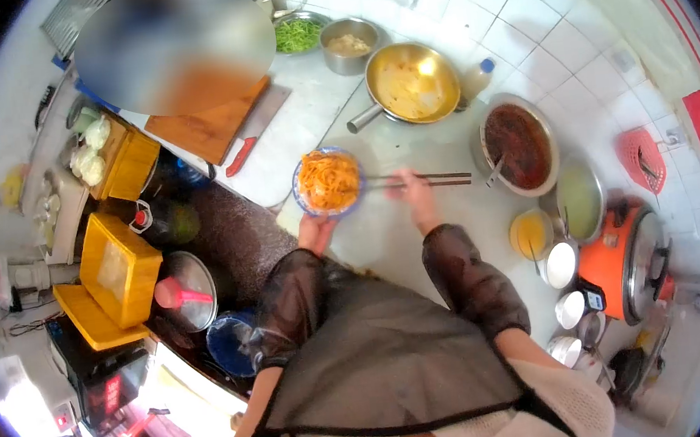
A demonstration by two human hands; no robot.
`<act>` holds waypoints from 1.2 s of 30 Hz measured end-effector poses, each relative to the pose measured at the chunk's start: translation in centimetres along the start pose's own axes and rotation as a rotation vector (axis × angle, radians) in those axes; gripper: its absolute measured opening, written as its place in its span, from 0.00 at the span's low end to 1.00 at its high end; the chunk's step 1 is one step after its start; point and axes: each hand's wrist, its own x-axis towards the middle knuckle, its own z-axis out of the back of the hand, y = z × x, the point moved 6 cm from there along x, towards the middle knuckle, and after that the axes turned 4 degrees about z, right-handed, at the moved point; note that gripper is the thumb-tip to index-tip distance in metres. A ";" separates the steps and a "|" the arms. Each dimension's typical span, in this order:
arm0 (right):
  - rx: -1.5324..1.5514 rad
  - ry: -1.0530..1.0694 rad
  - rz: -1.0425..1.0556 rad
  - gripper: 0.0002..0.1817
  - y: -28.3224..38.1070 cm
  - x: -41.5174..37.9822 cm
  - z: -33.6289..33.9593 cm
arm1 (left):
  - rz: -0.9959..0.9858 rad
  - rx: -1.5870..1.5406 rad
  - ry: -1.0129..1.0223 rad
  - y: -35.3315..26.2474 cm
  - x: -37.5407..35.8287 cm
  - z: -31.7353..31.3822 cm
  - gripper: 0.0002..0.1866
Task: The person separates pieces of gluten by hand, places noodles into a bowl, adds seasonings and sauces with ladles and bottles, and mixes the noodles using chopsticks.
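My left hand (314,233) grips the near rim of a blue-edged bowl (305,209) heaped with orange-red noodles (327,180). Dark chopsticks (450,179) are pinched in my right hand (415,200), which is slightly blurred; their tips reach the right side of the noodles. Dark sheer sleeve covers are on both forearms. Beyond the bowl a wok (413,84) with orange oil stains stands on the counter, its handle pointing left.
A pot of dark red sauce (518,148) and an orange rice cooker (619,263) line the right side. A cleaver (260,130) lies beside a wooden board (208,124) at left. Several white bowls (559,266) stand at lower right. Yellow crates (121,268) are left of the counter.
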 end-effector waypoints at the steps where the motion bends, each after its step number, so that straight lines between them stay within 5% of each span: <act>1: 0.041 -0.032 -0.022 0.14 -0.6 0.5 0.3 | 0.015 0.015 0.047 -0.3 -0.1 0.0 0.26; 8: 0.175 0.150 0.001 0.15 1.0 -0.4 0.9 | 0.012 0.077 0.083 -2.5 -4.1 -1.7 0.27; 20: 0.155 0.265 0.206 0.15 15.1 -3.7 -6.7 | -0.043 0.079 0.162 -7.0 -8.6 -4.7 0.26; 28: -0.118 0.500 0.275 0.14 18.3 -3.1 -18.3 | -0.062 0.146 0.169 -9.4 -10.5 -4.1 0.23; 36: -0.702 0.716 0.285 0.14 20.6 -4.7 -29.9 | -0.070 0.122 0.138 -11.7 -12.9 -4.4 0.21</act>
